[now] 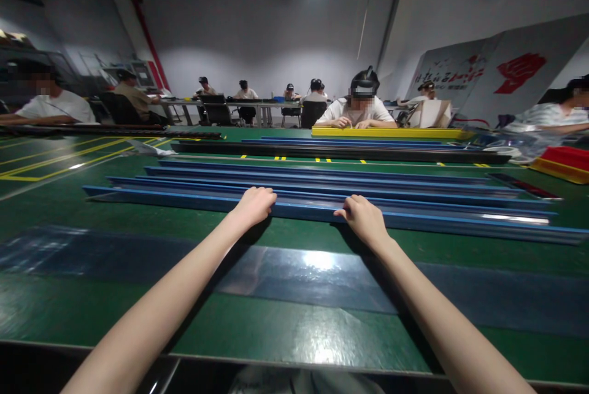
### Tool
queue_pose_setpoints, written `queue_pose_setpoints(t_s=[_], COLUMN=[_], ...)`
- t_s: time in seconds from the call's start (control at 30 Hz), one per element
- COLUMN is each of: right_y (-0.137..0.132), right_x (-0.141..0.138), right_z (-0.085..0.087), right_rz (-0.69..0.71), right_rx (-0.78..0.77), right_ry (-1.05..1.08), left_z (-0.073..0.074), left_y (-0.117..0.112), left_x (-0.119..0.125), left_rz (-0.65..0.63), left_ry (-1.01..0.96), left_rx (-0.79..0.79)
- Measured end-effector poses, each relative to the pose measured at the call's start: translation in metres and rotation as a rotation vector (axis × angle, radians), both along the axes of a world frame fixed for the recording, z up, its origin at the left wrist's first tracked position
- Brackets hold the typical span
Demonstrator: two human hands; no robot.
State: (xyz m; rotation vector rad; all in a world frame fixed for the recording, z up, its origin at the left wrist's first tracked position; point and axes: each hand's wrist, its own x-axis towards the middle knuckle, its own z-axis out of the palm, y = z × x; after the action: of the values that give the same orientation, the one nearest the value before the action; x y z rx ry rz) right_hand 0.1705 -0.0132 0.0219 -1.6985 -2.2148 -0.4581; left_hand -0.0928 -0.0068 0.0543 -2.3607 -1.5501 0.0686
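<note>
A long blue channel-shaped strip (pixel 442 223) lies across the green table in front of me, the nearest of several similar blue strips. My left hand (pixel 256 205) is closed over it left of the middle, fingers curled over the top edge. Farther right, my right hand (pixel 364 218) grips the same strip, its thumb pointing toward the left hand. The fingertips of both hands are partly hidden. Between my forearms, nearer to me, a wide, shiny, see-through film strip (pixel 294 274) lies flat.
Beyond the blue strips lie a long black strip (pixel 391 152) and a yellow strip (pixel 391 132), where a person (pixel 359 112) works opposite. A red and yellow tray (pixel 564 164) stands at the right. Other people sit at tables behind.
</note>
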Motion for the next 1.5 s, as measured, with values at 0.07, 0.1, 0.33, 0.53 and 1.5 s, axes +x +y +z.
queue_pose_setpoints(t_s=[0.07, 0.1, 0.33, 0.53, 1.5], right_y=[0.0, 0.0, -0.002, -0.003, -0.001], right_x=[-0.007, -0.011, -0.037, -0.029, -0.014], right_z=[0.0, 0.001, 0.004, 0.008, 0.007], right_rz=[0.004, 0.008, 0.038, 0.057, -0.079], right_rx=[0.0, 0.0, -0.003, -0.019, -0.027], right_ry=[-0.005, -0.007, -0.014, -0.04, -0.02], left_z=[-0.003, -0.006, -0.015, -0.009, -0.007], left_y=[-0.001, -0.001, 0.007, 0.012, 0.012], left_x=[0.009, 0.014, 0.047, 0.046, 0.018], left_rz=[-0.058, -0.09, -0.215, -0.227, -0.098], left_ry=[-0.027, -0.053, -0.102, -0.048, -0.26], left_rx=[0.027, 0.038, 0.103, 0.055, -0.08])
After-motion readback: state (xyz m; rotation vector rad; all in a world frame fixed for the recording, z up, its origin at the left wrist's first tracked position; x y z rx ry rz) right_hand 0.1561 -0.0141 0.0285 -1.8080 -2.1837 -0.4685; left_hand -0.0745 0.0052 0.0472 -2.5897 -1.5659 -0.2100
